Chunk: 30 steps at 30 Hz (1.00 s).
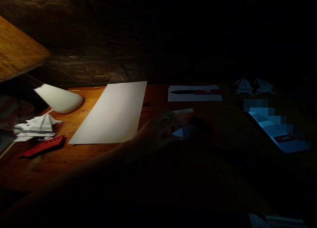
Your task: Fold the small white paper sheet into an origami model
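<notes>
Your left hand (157, 132) is closest, reaching in from the lower left with its fingers curled and closed on a small piece of folded white paper (184, 130). The paper sits at the fingertips, just right of the palm, and a corner shows on either side of them. Your right hand seems to be in the dark mass beside the paper, but the shadow hides it, so you cannot tell how open it is or what it holds.

That darkness is the main risk: with so little light on the paper, a crease could easily land off-line. A loose pinch could also let the layers slip apart. Your left forearm (81, 165) passes just below the blank white sheet (109, 112), so a careless sweep could shift it.

Beyond your hands, the wooden tabletop (32, 168) carries a folded paper model (37, 127) and a red strip (42, 146) at the left, beside a white cone-shaped object (59, 97). Straight ahead lies a printed sheet with a dark and red blade-like shape (194, 92). Farther right are another folded paper model (254, 86) and a blue-lit, pixelated flat object (277, 132).
</notes>
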{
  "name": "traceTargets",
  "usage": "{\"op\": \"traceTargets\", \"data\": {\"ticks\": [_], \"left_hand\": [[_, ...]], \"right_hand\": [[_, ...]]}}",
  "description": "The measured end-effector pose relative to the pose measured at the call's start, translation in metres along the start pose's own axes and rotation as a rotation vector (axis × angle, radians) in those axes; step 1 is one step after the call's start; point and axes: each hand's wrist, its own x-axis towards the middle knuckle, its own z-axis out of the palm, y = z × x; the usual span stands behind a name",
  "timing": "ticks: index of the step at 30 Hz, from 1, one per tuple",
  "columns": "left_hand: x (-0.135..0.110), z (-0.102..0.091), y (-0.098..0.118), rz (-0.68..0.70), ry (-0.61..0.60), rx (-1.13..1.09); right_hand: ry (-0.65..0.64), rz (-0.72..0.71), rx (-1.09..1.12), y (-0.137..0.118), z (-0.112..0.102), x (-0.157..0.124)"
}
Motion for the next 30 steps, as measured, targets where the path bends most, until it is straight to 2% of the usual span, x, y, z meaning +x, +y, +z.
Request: {"op": "traceTargets", "data": {"ticks": [8, 12, 22, 30], "left_hand": [[0.001, 0.008, 0.003, 0.017, 0.023, 0.027], [0.003, 0.010, 0.006, 0.015, 0.011, 0.064], [0.002, 0.012, 0.010, 0.024, -0.019, 0.150], [0.000, 0.014, 0.013, -0.021, -0.070, 0.121]], "right_hand": [[0.008, -0.034, 0.003, 0.006, 0.007, 0.003], [0.053, -0.062, -0.007, 0.007, 0.012, 0.004], [0.037, -0.003, -0.048, 0.003, 0.015, 0.002], [0.064, -0.142, -0.119, 0.009, 0.013, 0.005]]}}
